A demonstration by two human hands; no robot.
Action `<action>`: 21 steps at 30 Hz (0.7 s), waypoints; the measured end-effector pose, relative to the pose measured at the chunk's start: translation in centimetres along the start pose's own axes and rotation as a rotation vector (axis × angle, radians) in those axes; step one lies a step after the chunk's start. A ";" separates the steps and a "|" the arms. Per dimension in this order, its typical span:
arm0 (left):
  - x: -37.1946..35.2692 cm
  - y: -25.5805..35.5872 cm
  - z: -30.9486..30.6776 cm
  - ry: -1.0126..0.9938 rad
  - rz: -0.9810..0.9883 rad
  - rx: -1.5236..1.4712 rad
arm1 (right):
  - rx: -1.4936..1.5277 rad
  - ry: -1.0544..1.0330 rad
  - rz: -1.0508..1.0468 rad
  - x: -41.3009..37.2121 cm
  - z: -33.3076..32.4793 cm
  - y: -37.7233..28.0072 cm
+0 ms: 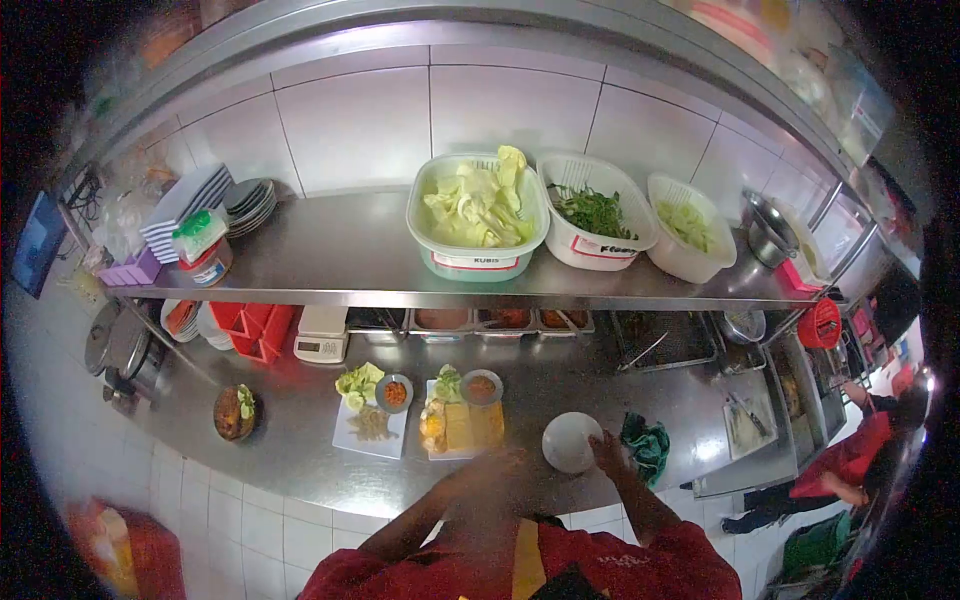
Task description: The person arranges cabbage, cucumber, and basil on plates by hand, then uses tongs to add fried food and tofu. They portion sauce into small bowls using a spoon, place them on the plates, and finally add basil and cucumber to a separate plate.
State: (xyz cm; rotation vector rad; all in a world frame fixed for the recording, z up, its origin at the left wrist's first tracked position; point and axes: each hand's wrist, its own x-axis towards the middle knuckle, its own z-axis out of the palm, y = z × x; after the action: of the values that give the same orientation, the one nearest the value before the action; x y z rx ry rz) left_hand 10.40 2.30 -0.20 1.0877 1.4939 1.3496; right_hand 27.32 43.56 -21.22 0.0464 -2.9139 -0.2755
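Observation:
At the right rim of a round white bowl (568,443), my right hand (606,454) grips the edge, thumb side toward the bowl. My left hand (488,468) is smeared by motion, just below a plate (447,452) carrying a fried egg (433,426), yellow slabs (470,428), greens and a small grey bowl of red-brown sauce (482,388). Left of it lies a white square plate (375,440) with lettuce (360,385), a pale shredded food (371,423) and a grey bowl of orange-red sauce (394,393). A dark green cloth (645,448) lies right of my right hand.
The shelf (340,240) above holds tubs of cabbage (478,210), leafy greens (597,212) and pale cut vegetables (690,225). A kitchen scale (322,335) and red trays (252,330) stand at the counter's back. A brown bowl (235,413) sits left. Another person (850,455) stands at right.

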 end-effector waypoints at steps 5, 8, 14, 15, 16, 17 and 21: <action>-3.4 0.5 0.9 0.184 0.041 0.227 | 0.516 -0.191 0.431 4.6 -9.9 -3.4; -7.3 -3.2 1.9 0.276 -0.130 0.078 | 0.370 -0.369 -0.006 2.5 -3.7 2.4; -13.6 -7.8 3.7 0.452 -0.329 -0.252 | 0.345 -0.310 0.408 3.6 -7.7 0.0; -14.3 -8.4 3.8 0.478 -0.346 -0.292 | 0.353 -0.311 0.406 4.1 -8.2 -0.2; -15.1 -8.8 3.6 0.503 -0.356 -0.323 | 0.355 -0.309 0.406 4.6 -8.5 -0.5; -15.5 -9.3 3.7 0.541 -0.361 -0.355 | 0.355 -0.308 0.399 5.1 -8.9 -0.7; -17.3 -10.8 2.9 0.724 -0.356 -0.489 | 0.353 -0.321 0.379 7.7 -10.7 -2.1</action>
State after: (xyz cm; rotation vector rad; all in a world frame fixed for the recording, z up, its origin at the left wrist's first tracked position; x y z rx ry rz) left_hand 17.33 -13.95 -10.69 -0.0032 1.6056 1.8038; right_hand 22.10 39.13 -9.71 -0.5344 -3.1596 0.3230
